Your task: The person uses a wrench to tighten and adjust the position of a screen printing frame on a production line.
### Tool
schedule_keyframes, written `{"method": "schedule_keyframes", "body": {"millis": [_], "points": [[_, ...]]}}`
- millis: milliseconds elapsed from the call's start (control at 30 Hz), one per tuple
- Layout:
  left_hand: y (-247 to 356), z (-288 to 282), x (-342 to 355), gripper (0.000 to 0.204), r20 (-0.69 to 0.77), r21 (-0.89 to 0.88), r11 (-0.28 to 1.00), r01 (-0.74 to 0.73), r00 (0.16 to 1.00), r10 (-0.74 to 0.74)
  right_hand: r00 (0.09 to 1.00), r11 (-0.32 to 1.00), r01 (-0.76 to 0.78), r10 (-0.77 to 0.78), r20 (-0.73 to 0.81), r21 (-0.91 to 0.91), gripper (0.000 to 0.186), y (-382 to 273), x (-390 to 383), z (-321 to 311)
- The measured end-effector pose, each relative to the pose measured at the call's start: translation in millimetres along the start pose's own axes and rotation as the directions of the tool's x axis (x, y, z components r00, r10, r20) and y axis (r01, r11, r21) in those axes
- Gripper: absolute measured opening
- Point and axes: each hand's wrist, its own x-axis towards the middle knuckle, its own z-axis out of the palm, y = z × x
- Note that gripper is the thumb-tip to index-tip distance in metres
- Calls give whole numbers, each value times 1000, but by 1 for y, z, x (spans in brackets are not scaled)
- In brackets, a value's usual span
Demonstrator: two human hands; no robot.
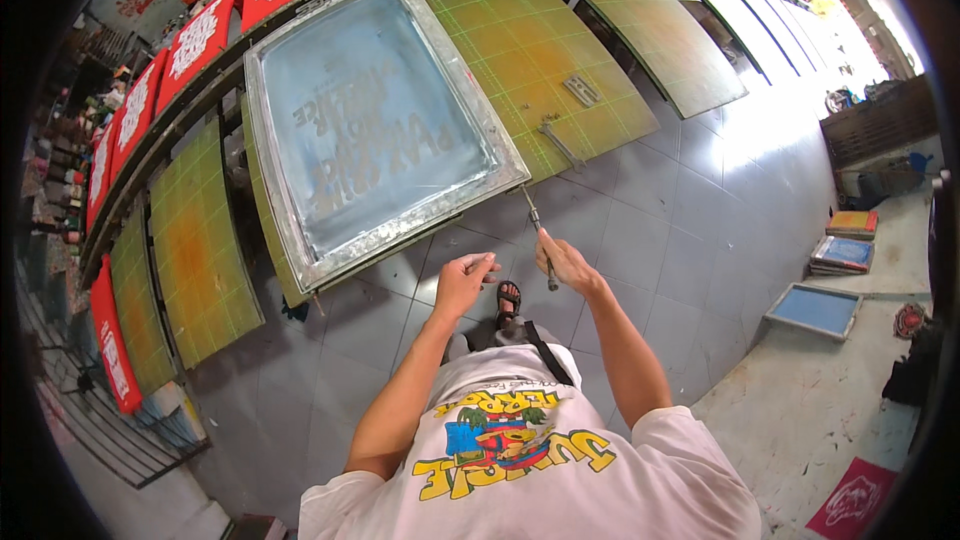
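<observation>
A silk-screen frame (378, 258) with a metal border and blue mesh lies over one of the printing boards; its mesh carries faint mirrored lettering. Just off its near right corner, my right hand (568, 262) is closed around a slim metal rod-shaped tool (534, 212), whose far tip reaches that corner. What kind of tool it is, I cannot make out for sure. My left hand (464, 283) hovers near the frame's front edge, fingers curled together; whether something small is in them is hidden. On the yellow-green board (500, 35) to the right lie a wrench (562, 146), a slotted metal bracket (581, 91) and several small fasteners.
More boards (660, 35) run along the rack to the right, and others (200, 240) to the left. Red printed fabric (197, 45) hangs behind the rail. A small blue screen (815, 311) rests on a ledge at the right. Grey tiles (640, 210) cover the floor.
</observation>
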Motion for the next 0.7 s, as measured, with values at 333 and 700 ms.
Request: {"method": "schedule_keyframes", "body": {"millis": [333,700], "points": [[-13,29,20,41,-174,-70,998,-3,985,-9,907,698,-199,-134,398,688,59,30,19,-14],[3,51,34,43,-138,-109,992,65,987,-80,769,488,-419,-259,585,766,58,38,31,-29]]}}
